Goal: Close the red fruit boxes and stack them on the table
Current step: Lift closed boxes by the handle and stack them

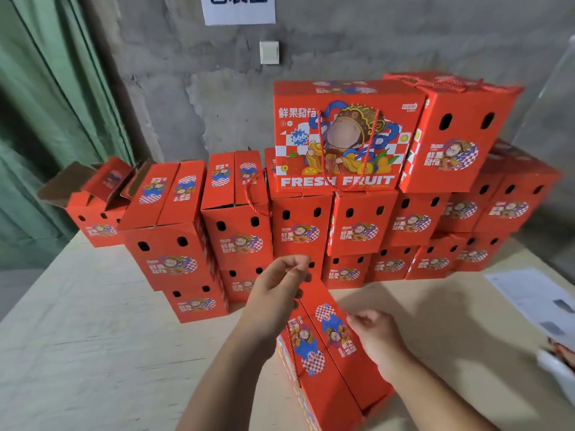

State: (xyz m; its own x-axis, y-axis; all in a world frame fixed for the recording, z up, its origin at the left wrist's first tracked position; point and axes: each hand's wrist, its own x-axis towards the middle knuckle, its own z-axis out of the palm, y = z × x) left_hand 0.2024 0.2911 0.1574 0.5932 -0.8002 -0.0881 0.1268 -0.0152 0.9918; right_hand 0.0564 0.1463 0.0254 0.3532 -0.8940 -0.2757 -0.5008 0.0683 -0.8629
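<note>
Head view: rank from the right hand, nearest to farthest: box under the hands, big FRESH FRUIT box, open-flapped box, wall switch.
1. Box under the hands: touching the right hand, front centre of the table.
2. FRESH FRUIT box: top of the stack, straight behind.
3. Open-flapped box: far left end of the stack.
4. Wall switch: on the wall behind the stack.

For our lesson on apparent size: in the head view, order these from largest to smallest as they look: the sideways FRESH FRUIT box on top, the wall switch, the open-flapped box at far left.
1. FRESH FRUIT box
2. open-flapped box, farther off, so its true size may match
3. wall switch
</note>
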